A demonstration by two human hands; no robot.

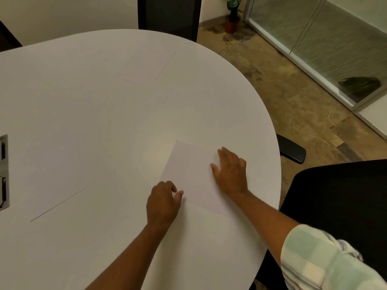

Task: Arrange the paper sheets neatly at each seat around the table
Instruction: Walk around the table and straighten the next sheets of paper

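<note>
A white paper sheet (191,174) lies at an angle on the white round table (83,114), near its right edge. My right hand (230,174) rests flat on the sheet's right part with fingers spread. My left hand (163,203) pinches the sheet's lower left edge between thumb and fingers. A second sheet (60,183) lies at the left, only its lower edge clearly showing. A third sheet (148,68) lies at the far side, faint against the tabletop.
A black office chair (335,206) stands at the right of the table, its armrest (291,148) close to the table's rim. Another dark chair back (169,15) stands at the far side. A grey socket panel (3,172) sits at the left edge. A potted plant (232,15) stands by the glass wall.
</note>
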